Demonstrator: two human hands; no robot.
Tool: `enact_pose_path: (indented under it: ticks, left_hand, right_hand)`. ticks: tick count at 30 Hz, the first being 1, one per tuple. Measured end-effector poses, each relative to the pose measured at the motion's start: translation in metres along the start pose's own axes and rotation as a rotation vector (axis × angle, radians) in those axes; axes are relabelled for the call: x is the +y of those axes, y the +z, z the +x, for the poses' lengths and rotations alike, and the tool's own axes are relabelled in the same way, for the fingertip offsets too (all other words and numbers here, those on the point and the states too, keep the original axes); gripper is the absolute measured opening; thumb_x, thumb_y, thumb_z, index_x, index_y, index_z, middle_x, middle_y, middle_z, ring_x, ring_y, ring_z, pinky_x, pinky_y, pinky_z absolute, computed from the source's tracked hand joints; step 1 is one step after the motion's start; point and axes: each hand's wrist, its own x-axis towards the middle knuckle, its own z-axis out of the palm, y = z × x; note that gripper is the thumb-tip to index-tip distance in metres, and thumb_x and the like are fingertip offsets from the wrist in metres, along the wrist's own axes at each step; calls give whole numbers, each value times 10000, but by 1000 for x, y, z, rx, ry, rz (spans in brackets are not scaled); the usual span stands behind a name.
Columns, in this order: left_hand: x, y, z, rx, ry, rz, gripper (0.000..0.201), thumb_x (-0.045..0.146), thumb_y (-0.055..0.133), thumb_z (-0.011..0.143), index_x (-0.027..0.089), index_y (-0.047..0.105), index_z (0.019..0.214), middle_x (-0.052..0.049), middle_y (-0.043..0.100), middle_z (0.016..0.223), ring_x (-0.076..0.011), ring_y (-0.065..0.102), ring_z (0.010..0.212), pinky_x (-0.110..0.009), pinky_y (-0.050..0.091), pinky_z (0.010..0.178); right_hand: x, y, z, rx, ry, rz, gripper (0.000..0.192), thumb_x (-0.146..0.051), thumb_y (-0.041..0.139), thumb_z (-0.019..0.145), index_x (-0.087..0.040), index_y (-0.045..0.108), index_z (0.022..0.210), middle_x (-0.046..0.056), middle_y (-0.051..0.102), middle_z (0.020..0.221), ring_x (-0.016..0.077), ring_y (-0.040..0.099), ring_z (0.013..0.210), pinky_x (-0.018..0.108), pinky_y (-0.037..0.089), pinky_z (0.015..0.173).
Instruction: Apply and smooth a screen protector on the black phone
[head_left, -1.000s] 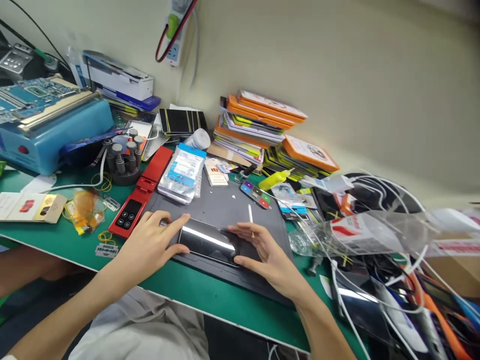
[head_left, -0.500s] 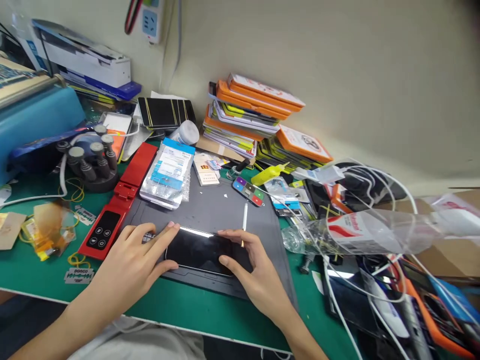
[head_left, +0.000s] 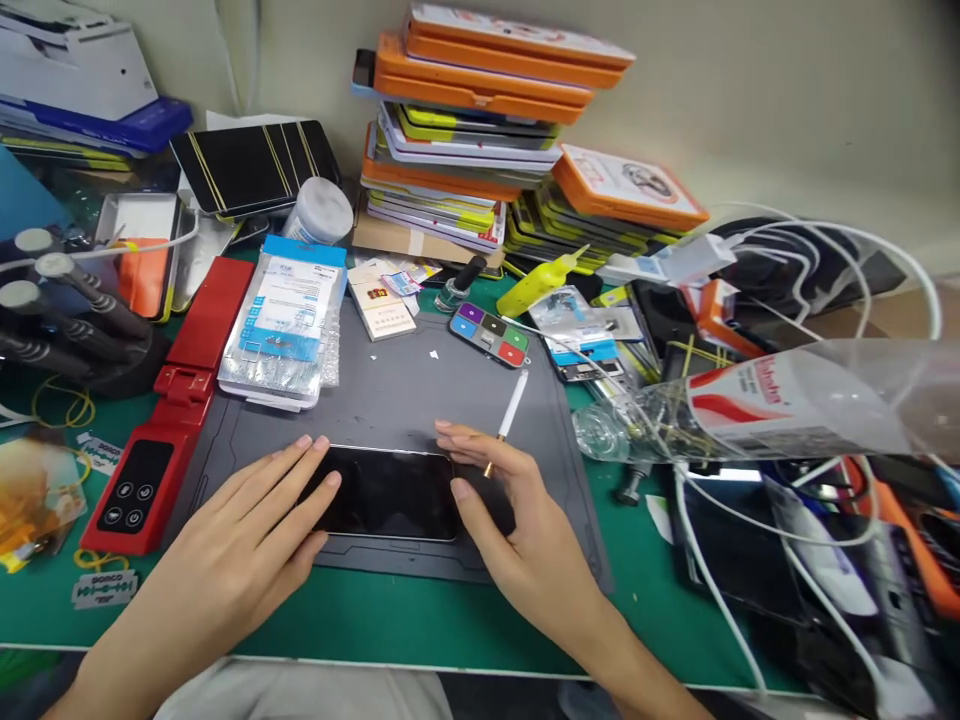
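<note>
Both hands shifted lower, one phone (head_left: 386,492), left hand (head_left: 259,520) flat on it, right hand (head_left: 510,520) loosely open.

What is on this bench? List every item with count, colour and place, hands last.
phone: one, black, flat on mat under both hands
mat: one, grey, centre of table
table: one, green
stick: one, white, by right fingers
red device: one, left of mat
clear packets: one stack, blue-labelled, mat's far-left corner
boxes: one pile, orange and yellow, against wall
yellow bottle: one, behind mat
cables: several, white, right
left hand: on phone's left end
right hand: on phone's right end
</note>
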Motion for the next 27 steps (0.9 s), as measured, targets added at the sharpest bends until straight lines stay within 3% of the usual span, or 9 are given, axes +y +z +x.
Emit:
enact_pose_path:
  ticks: [5,7,10,11,13,15,19,21,27]
  left_hand:
    - [-2,1,5,94,33,29,446,44,586,1053,36,647,1495,-167,538,1683,-314,588,1520,-445,455,1262]
    - [-5,0,5,106,72,83,429,54,565,1063,45,649,1483,-169,566,1656,-307,632,1476,-436,481,1230]
    - [-11,-3,3,74,154,211,404,97,484,1111,38,639,1479,-203,577,1633,-325,653,1454,-461,539,1175]
    - [-13,-4,2,59,188,252,411,107,453,1127,32,631,1490,-213,572,1634,-336,648,1459,-474,560,1150]
    - [-19,-6,0,35,254,303,422,106,416,1144,30,626,1502,-221,564,1640,-345,634,1475,-483,586,1110]
    - [-23,-8,-1,20,298,332,433,84,413,1139,37,622,1515,-221,547,1656,-342,621,1495,-476,595,1100]
    - [-30,-9,1,72,348,354,391,119,452,1148,20,620,1486,-224,602,1598,-335,688,1411,-461,624,1071]
    - [-31,-8,1,105,362,360,381,137,484,1149,28,621,1488,-193,621,1587,-315,703,1391,-448,617,1089]
    - [-33,-9,-1,106,388,386,404,117,524,1140,21,601,1525,-195,612,1600,-312,657,1450,-458,370,1339]
  right_hand:
    - [4,-17,-2,-58,-71,-112,406,-284,524,1168,-187,460,1556,-95,418,1592,-201,362,1565,-154,288,1301]
    - [4,-21,-7,-103,-56,-193,467,-457,564,1159,-245,473,1565,-160,434,1560,-231,417,1488,-156,365,1199]
    - [2,-17,-19,-76,-28,-233,552,-612,616,1102,-272,514,1524,-186,443,1539,-179,507,1423,-22,511,1069]
    - [1,-14,-23,-50,-12,-205,556,-608,635,1089,-278,521,1522,-187,433,1548,-190,487,1443,-45,493,1111]
    - [0,-5,-28,3,-6,-147,551,-535,676,1071,-264,517,1524,-185,430,1554,-241,418,1478,-159,341,1236]
    - [1,3,-32,61,-17,-104,505,-450,687,1069,-238,530,1500,-180,446,1540,-259,402,1476,-189,294,1231]
    - [6,12,-37,-24,222,70,560,-616,641,1085,-338,548,1563,-155,422,1570,-118,513,1427,29,507,1213]
    - [9,13,-39,-90,337,147,618,-714,609,1069,-366,543,1576,-134,396,1597,-50,527,1433,138,533,1272]
    - [7,14,-35,-106,328,213,583,-596,652,1073,-374,531,1599,-112,378,1614,0,474,1549,281,514,1383]
